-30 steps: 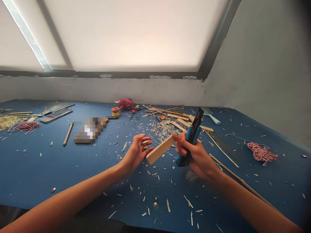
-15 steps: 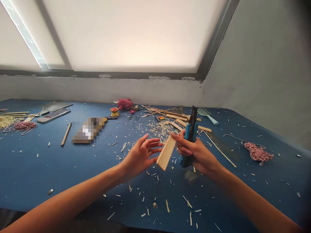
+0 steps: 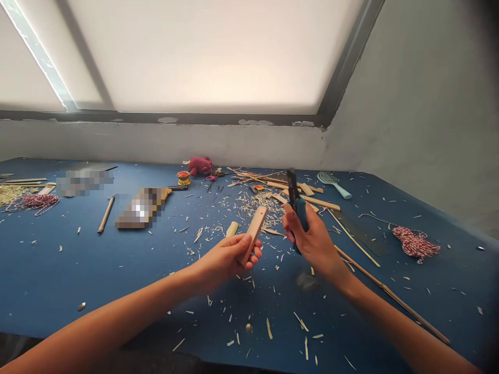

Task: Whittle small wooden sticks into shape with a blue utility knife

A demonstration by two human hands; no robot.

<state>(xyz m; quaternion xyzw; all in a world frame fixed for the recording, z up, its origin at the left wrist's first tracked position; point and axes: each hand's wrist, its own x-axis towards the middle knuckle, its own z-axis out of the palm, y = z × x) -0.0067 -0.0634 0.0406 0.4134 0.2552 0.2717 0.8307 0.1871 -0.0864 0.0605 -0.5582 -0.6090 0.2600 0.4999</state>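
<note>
Near the middle of the view, my left hand (image 3: 230, 259) grips a flat light wooden piece (image 3: 256, 226) by its lower end; a small dark hole shows near its upper end. To the right of it, my right hand (image 3: 312, 236) is wrapped round a blue and black cutter (image 3: 298, 205), which points upward. The cutter and the wooden piece are apart. A pale piece of wood or bamboo (image 3: 232, 229) shows just behind my left hand. Light shavings (image 3: 249, 205) lie on the table beyond both hands.
Blue table (image 3: 128, 280) has wood strips (image 3: 273, 179) at the back, a mint hairbrush (image 3: 335, 184), red-white cord (image 3: 415, 241) and a long thin stick (image 3: 393, 295) at right. A pink plush toy (image 3: 200, 166) and golden bowl (image 3: 183, 178) stand at back; a short stick (image 3: 106, 214) lies left.
The wooden piece has passed from my right hand's fingertips into my left hand, which has closed on it. My right hand now holds only the cutter. The long thin stick at right has come into view.
</note>
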